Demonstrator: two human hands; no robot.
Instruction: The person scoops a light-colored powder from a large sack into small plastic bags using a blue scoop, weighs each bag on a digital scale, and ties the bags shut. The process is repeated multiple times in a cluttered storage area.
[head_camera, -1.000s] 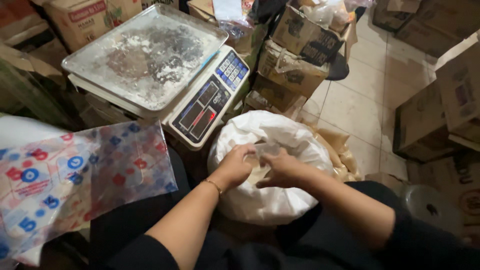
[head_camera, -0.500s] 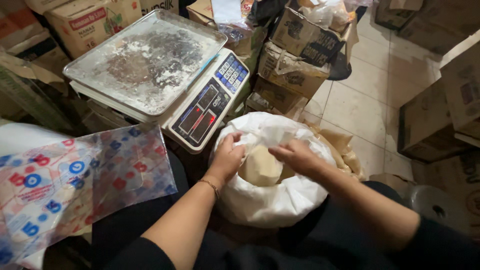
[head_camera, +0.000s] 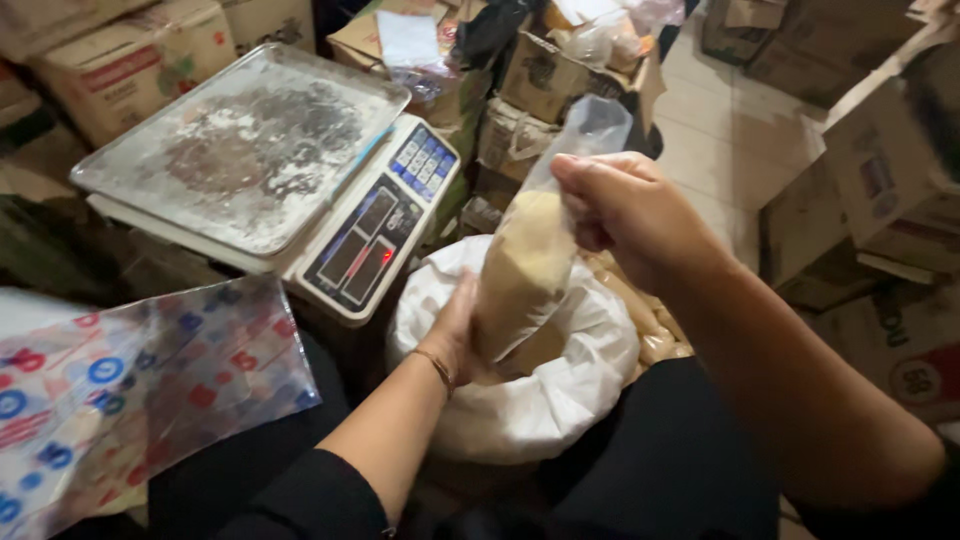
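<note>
Cardboard boxes (head_camera: 880, 180) crowd the tiled floor around a dusty scale (head_camera: 300, 190). Over the white sack (head_camera: 560, 380), a clear bag (head_camera: 530, 265) of tan powder stands nearly upright, mouth up, right hand (head_camera: 630, 215) pinching its top, left hand (head_camera: 455, 335) cupping its base. A dotted plastic sheet (head_camera: 140, 390) lies left.

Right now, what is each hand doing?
Left hand: cupped against the filled clear bag, supporting it.
Right hand: closed, pinching the bag's top.
</note>
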